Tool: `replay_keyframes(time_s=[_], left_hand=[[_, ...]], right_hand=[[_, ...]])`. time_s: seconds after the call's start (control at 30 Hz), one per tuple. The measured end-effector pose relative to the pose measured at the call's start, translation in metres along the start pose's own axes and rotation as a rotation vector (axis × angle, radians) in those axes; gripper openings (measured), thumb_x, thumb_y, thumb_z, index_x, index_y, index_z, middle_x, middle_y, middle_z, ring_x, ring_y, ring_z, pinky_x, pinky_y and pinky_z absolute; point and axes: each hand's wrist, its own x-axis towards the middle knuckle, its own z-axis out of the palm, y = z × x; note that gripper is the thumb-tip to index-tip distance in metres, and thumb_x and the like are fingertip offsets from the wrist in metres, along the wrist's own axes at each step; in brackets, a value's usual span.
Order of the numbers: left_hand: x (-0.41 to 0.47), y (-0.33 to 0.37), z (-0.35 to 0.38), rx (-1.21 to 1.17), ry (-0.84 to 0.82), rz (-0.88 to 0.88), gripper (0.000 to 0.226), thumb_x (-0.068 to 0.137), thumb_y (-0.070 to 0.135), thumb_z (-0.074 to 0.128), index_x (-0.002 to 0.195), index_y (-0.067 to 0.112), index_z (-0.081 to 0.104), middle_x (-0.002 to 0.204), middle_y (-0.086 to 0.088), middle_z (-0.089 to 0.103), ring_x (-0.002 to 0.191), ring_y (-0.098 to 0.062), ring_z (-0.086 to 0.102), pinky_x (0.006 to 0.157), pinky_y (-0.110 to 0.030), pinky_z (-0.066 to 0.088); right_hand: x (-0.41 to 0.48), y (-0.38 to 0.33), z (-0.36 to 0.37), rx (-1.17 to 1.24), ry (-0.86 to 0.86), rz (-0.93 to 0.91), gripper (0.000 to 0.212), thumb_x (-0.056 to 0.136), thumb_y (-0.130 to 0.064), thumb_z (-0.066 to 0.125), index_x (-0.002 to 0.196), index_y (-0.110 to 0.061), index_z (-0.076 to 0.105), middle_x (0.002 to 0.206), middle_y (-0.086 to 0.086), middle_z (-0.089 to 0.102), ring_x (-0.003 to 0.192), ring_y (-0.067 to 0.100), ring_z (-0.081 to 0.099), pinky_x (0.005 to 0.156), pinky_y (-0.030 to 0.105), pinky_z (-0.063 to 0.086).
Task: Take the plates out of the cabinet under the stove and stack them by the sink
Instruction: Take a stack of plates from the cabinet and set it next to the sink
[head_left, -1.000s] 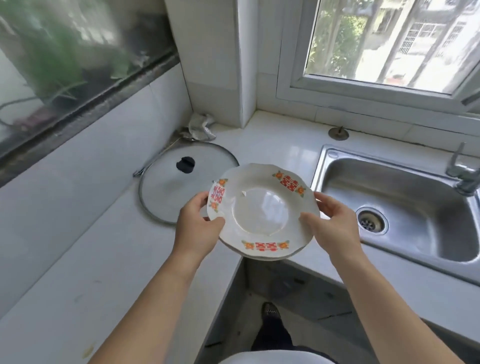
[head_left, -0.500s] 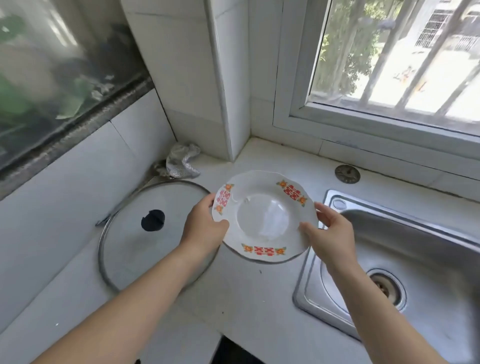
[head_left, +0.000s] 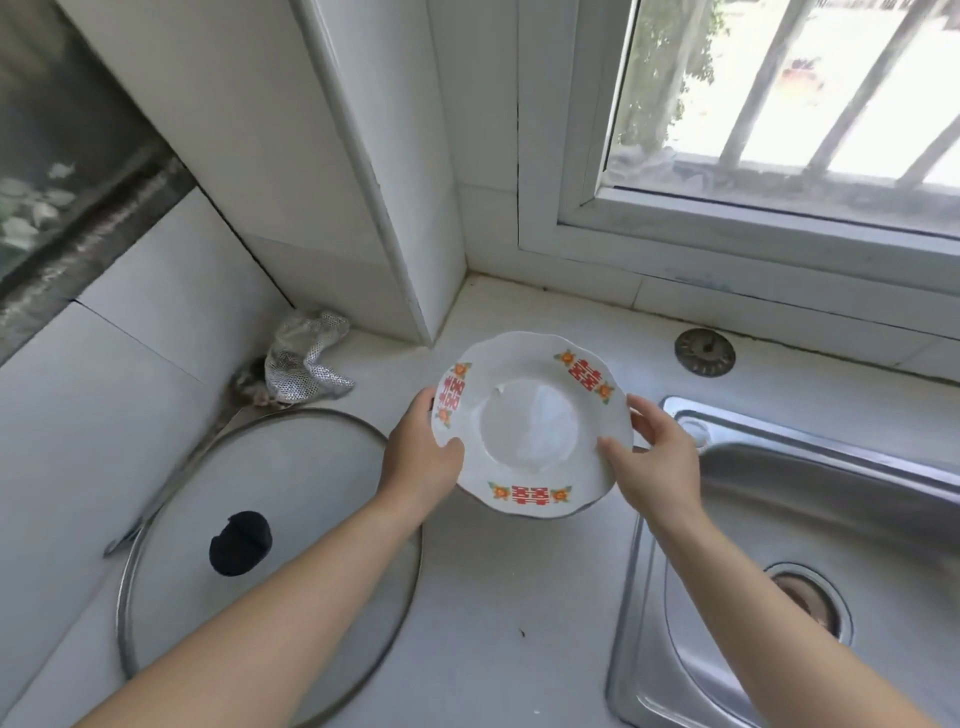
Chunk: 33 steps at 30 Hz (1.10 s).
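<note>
The fingers (head_left: 451, 448) of the left hand (head_left: 415, 460) are closed on the left rim of the plate (head_left: 530, 423), thumb on the upper face and the other digits hidden beneath the rim. The fingers (head_left: 613, 451) of the right hand (head_left: 657, 457) are closed on the right rim in the same way, thumb on top and the remaining digits curled past the outer edge. The plate is round, glossy white ceramic with a scalloped edge, a shallow circular well and three red-and-orange printed motifs spaced around the broad rim. It is held face up, tilted slightly toward the viewer, over the tabletop (head_left: 509, 597) just left of the sink (head_left: 779, 519); whether its underside touches the surface cannot be told. The tabletop is pale, smooth and matt, with a small dark speck near the sink's left edge. The sink is brushed stainless steel with rounded corners and a circular drain (head_left: 805, 597) at right. Left of the plate a large round glass lid (head_left: 270, 545) lies flat, edged with a metal band and fitted with a black knob (head_left: 240, 542). In the far left corner a crumpled silvery mesh scourer (head_left: 306, 358) rests against the white tiled wall. A round grey metal sink plug (head_left: 705, 352) lies on the far tabletop below the white-framed window (head_left: 727, 223).
</note>
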Motion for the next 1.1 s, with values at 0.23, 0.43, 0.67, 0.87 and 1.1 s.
replay_keyframes(time_s=[0.23, 0.43, 0.67, 0.87, 1.1], left_hand=[[0.019, -0.023, 0.018, -0.047, -0.049, -0.026, 0.046, 0.076, -0.001, 0.052, 0.106, 0.034, 0.055, 0.093, 0.019, 0.065, 0.09, -0.003, 0.061, 0.065, -0.016, 0.044], [0.028, -0.033, 0.026, -0.058, -0.069, -0.049, 0.049, 0.078, 0.0, 0.054, 0.098, 0.045, 0.051, 0.091, 0.023, 0.062, 0.09, -0.005, 0.061, 0.071, -0.018, 0.049], [0.04, -0.041, 0.024, -0.061, -0.085, -0.031, 0.048, 0.08, 0.002, 0.055, 0.099, 0.046, 0.049, 0.095, 0.021, 0.063, 0.09, -0.014, 0.064, 0.071, -0.023, 0.049], [0.044, -0.051, 0.023, -0.075, -0.122, -0.022, 0.047, 0.082, 0.005, 0.058, 0.099, 0.049, 0.049, 0.099, 0.02, 0.063, 0.095, -0.012, 0.064, 0.078, -0.026, 0.052], [0.036, -0.048, 0.016, 0.461, -0.087, 0.068, 0.063, 0.086, 0.021, 0.059, 0.142, 0.022, 0.03, 0.149, 0.0, 0.029, 0.13, -0.022, 0.038, 0.096, -0.032, 0.039]], right_hand=[[0.021, 0.028, 0.015, 0.004, 0.03, 0.077, 0.047, 0.077, -0.008, 0.066, 0.118, -0.03, 0.058, 0.109, -0.014, 0.059, 0.072, -0.017, 0.053, 0.081, 0.026, 0.05], [0.031, 0.037, 0.022, 0.024, 0.027, 0.091, 0.047, 0.078, -0.006, 0.065, 0.117, -0.029, 0.058, 0.107, -0.015, 0.057, 0.088, 0.006, 0.062, 0.079, 0.028, 0.051], [0.038, 0.04, 0.031, 0.032, 0.021, 0.052, 0.046, 0.076, -0.008, 0.067, 0.11, -0.038, 0.056, 0.107, -0.02, 0.057, 0.11, 0.012, 0.058, 0.092, 0.04, 0.052], [0.041, 0.041, 0.03, -0.01, -0.007, 0.01, 0.05, 0.079, -0.01, 0.067, 0.122, -0.032, 0.052, 0.117, -0.012, 0.055, 0.085, 0.003, 0.061, 0.069, 0.02, 0.049], [0.031, 0.05, 0.021, -0.568, -0.103, -0.432, 0.056, 0.083, -0.018, 0.068, 0.135, -0.014, 0.047, 0.14, 0.003, 0.046, 0.126, 0.019, 0.044, 0.102, 0.028, 0.036]])
